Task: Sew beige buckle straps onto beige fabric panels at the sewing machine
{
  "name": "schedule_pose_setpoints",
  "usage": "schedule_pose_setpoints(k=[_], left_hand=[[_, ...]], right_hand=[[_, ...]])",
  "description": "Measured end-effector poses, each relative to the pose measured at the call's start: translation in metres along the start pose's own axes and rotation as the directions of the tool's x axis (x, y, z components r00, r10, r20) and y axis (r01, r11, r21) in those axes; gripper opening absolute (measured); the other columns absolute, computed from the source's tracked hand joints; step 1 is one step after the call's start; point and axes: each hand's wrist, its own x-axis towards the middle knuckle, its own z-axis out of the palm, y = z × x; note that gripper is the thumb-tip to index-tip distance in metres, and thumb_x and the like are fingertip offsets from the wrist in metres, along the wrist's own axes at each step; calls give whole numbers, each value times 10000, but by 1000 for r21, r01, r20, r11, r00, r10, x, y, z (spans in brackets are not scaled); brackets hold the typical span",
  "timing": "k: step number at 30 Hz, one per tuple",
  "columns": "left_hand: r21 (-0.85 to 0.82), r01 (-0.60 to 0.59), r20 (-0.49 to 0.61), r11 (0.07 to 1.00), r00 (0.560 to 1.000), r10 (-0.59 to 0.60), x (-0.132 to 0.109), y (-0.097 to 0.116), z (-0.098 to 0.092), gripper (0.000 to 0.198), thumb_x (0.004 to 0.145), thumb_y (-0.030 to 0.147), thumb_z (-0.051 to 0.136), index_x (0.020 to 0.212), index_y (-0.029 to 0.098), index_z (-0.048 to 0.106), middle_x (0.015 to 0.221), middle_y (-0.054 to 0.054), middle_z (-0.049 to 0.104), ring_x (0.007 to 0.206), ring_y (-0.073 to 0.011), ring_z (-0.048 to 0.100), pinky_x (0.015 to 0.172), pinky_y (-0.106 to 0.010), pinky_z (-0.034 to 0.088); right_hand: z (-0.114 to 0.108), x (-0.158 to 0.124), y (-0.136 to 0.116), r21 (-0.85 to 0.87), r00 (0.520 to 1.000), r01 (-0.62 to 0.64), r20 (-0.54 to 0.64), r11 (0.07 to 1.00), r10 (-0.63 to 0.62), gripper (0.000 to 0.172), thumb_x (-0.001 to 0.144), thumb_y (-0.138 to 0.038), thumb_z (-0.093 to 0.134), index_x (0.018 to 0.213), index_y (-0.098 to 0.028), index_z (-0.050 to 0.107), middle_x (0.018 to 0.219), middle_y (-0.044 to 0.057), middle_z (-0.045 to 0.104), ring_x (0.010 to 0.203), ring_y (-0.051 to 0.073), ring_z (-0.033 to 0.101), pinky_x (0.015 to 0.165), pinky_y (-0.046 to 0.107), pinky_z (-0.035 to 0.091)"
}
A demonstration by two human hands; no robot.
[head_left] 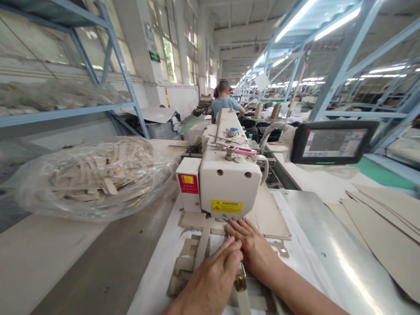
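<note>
Below the white head of a sewing machine (229, 183), both of my hands work close together over flat beige pieces. My right hand (251, 243) lies palm down, its fingers stretched forward onto the beige panel (272, 216) near the needle area, which is mostly hidden. My left hand (213, 273) is beside and partly in front of it, thumb and fingers brought together over a narrow pale strap (243, 302). Gold-coloured metal hardware (240, 280) shows on that strap between my wrists. Left of my hands, a beige strip (201, 249) and a cut-out template (183, 264) rest on white sheeting.
A clear plastic bag (98, 175) of beige offcuts lies on the left. Flat beige sheets (387, 227) are stacked at the right, below a control screen (334, 142). Pink-handled snips (244, 151) rest atop the machine. Another person (225, 104) sits farther ahead.
</note>
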Motion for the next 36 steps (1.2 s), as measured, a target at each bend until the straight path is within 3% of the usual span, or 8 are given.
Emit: schedule_pose_setpoints(k=[6,13,15,20,28,33,36], left_hand=[[35,18,111,999,994,-22,2,3,-6,441,797,-82,417,1185,98,528,1370,-201,623,1351,-280,524,1087,-381,492],[29,45,250,999,967,-51,5,10,-9,431,816,-73,439,1194,109,538,1402,-181,606,1397,-271,471,1095,-364,485],[27,66,266,997,961,-71,4,11,-8,447,822,-72,438,1220,107,533,1408,-180,602,1395,-264,476,1102,-359,478],[31,72,271,997,959,-78,-1,8,-4,451,835,-52,449,1250,109,519,1403,-177,604,1398,-264,475,1114,-369,466],[53,78,273,996,958,-90,0,10,-4,481,822,-63,435,1264,108,517,1383,-163,621,1381,-259,500,1095,-365,488],[36,85,279,996,956,-92,-6,13,-5,473,806,-77,433,1234,94,536,1350,-178,637,1384,-263,496,1114,-357,462],[43,79,320,996,943,-89,-12,13,-7,495,816,-88,413,1265,87,529,1392,-184,607,1405,-267,467,1129,-361,446]], right_hand=[[-1,2,-3,-111,997,-52,46,992,57,556,901,-161,553,1457,-137,541,1521,193,475,1424,331,424,1228,524,242],[-8,5,9,-119,998,21,64,993,-14,592,873,-116,509,1464,-75,493,1489,187,521,1444,303,393,1236,575,167],[-8,3,9,-120,1000,14,24,993,-12,575,866,-110,522,1440,-81,507,1474,177,542,1453,293,376,1239,573,144],[-12,3,2,-137,997,-17,-81,990,6,316,946,-183,546,1239,-185,665,1307,88,677,1353,285,477,1246,552,54],[-13,0,6,-162,993,54,-99,985,-71,339,896,-192,590,1229,-151,639,1330,108,658,1311,282,490,1246,549,3],[-13,-7,0,-180,997,16,-72,984,-30,309,962,-212,520,1241,-258,645,1404,24,620,1391,291,417,1233,593,52],[-15,-11,-4,-220,998,-29,-57,975,17,322,962,-265,543,1262,-311,650,1454,45,568,1436,331,363,1216,623,107]])
